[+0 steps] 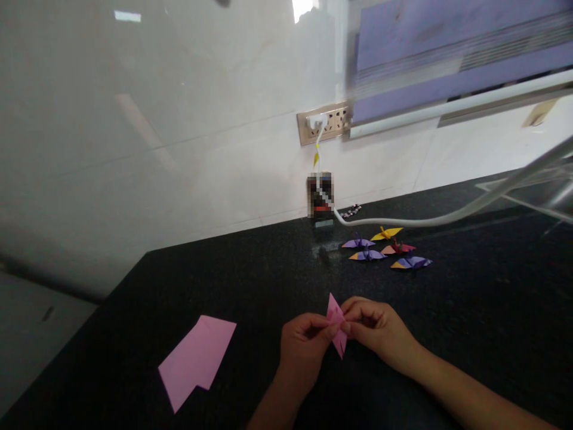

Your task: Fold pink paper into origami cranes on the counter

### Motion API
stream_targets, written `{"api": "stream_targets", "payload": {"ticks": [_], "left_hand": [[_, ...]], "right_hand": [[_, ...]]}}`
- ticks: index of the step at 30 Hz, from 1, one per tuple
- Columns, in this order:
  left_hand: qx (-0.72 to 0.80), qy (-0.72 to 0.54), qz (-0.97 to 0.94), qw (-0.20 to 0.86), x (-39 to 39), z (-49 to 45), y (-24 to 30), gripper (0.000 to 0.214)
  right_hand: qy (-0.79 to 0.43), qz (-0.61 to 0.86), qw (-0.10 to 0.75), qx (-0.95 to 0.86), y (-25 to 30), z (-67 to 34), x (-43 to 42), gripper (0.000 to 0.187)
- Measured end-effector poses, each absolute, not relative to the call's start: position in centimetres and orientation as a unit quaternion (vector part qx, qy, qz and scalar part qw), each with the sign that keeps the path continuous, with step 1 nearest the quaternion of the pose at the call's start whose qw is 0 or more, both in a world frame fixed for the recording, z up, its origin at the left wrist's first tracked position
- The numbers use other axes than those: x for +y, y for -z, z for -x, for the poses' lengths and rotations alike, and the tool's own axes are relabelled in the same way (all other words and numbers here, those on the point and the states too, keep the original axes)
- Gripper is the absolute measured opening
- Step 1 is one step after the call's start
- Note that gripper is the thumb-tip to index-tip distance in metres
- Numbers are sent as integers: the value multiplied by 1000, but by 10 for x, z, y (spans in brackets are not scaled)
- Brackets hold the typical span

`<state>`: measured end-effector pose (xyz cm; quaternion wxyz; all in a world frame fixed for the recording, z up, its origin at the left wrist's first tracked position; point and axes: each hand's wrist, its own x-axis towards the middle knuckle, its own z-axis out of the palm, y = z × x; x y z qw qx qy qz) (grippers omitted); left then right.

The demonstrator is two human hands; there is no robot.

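Observation:
Between my two hands is a folded piece of pink origami paper (335, 309), held just above the dark countertop with one point up and one point down. My left hand (307, 343) pinches its left side between thumb and fingers. On the right side, my right hand (380, 328) pinches it the same way, and the thumbs almost meet at its middle. Fingertips cover the centre of the folds. To the left, flat pink paper sheets (197, 361) lie on the counter, apart from both hands.
Several folded paper cranes, among them a yellow crane (387, 233) and a purple crane (412, 263), stand beyond my hands on the black countertop (250, 280). A white cable (403, 223) runs from the wall socket (324, 123) across the back. A blurred dark object (320, 197) leans there.

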<state>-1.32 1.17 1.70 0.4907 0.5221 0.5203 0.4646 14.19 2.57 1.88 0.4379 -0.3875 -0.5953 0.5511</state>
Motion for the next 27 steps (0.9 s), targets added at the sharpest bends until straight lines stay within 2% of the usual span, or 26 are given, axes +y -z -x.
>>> {"api": "stream_targets", "payload": {"ticks": [6, 14, 18, 21, 27], "left_hand": [[542, -470, -530, 453, 9, 12, -15, 8], [529, -494, -450, 524, 9, 6, -18, 22], [519, -495, -416, 560, 10, 6, -20, 26], [507, -499, -396, 581, 10, 7, -22, 26], [515, -502, -387, 577, 10, 6, -21, 25]], "right_hand": [[-564, 402, 444, -568, -16, -140, 24, 10], [-574, 399, 458, -550, -16, -140, 23, 14], [-625, 413, 438, -497, -14, -138, 25, 15], [-662, 418, 415, -464, -14, -138, 26, 28], [-636, 440, 372, -514, -16, -137, 24, 20]]}}
